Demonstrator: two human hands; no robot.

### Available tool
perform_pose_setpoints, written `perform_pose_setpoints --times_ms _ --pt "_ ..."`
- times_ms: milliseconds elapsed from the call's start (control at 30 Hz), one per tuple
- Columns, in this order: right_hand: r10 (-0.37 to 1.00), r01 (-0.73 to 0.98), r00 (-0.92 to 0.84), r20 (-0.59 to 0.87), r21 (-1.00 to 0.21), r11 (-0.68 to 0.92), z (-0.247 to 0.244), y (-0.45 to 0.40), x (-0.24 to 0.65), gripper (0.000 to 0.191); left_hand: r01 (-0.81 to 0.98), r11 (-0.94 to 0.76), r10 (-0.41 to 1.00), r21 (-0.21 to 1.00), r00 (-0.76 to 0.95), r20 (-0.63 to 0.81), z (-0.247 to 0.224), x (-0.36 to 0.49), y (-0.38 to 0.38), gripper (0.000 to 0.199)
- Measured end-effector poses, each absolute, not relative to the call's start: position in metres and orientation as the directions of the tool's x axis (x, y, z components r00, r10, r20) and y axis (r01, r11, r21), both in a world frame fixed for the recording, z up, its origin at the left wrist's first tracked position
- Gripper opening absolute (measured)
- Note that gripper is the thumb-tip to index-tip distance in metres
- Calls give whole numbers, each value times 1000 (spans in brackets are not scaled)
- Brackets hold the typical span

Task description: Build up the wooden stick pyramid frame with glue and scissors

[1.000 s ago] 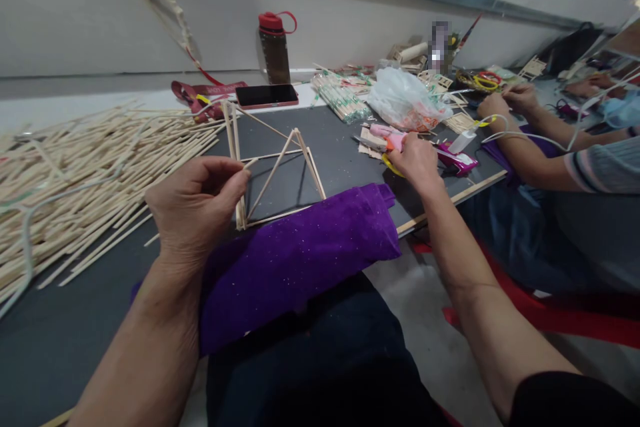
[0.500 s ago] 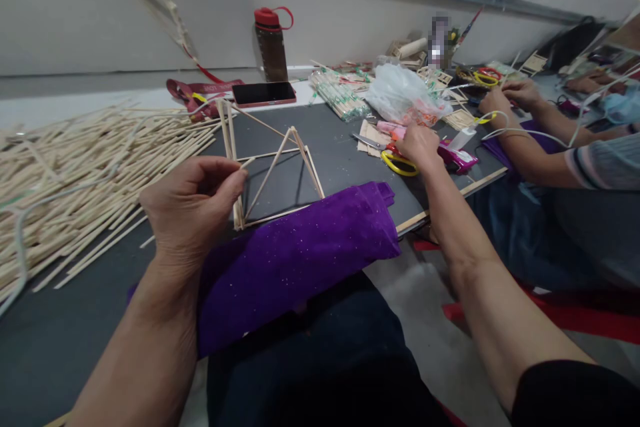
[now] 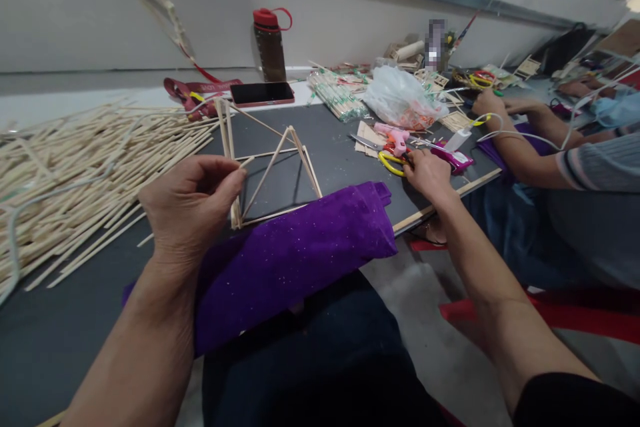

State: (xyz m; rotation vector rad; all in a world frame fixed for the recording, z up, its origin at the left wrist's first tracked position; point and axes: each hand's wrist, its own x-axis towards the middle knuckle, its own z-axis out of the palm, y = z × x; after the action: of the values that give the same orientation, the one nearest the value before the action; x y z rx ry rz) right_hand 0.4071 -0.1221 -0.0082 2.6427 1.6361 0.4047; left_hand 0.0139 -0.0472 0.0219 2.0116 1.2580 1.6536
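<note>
Left hand (image 3: 193,203) pinches short stick (image 3: 247,161), stick frame (image 3: 307,163) just right of it. Pink glue gun (image 3: 399,139) forward-left of right hand (image 3: 429,177), the nearer one, long axis crosswise; can't tell if that hand grips it or scissors (image 3: 382,159)

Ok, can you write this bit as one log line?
Left hand: pinching stick | Right hand: near pink glue gun and yellow-handled scissors, grip unclear | Stick frame: on table
</note>
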Motion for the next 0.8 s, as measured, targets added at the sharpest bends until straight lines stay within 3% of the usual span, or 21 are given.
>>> perform_pose_setpoints --times_ms 267,367,567,800 --pt "906 907 421 51 -25 -420 0 -111 432 34 460 -577 754 675 -17 657 23 12 -48 12" --pt "907 907 419 47 -67 -415 1 -112 430 43 468 -562 765 682 -20 644 23 12 -48 13" --pt "909 909 408 83 -135 -395 0 -113 433 26 478 -551 773 684 -16 634 22 12 -48 15" --pt "903 880 413 118 -306 -362 -7 -121 442 49 460 -567 764 684 -18 645 20 11 -46 13"
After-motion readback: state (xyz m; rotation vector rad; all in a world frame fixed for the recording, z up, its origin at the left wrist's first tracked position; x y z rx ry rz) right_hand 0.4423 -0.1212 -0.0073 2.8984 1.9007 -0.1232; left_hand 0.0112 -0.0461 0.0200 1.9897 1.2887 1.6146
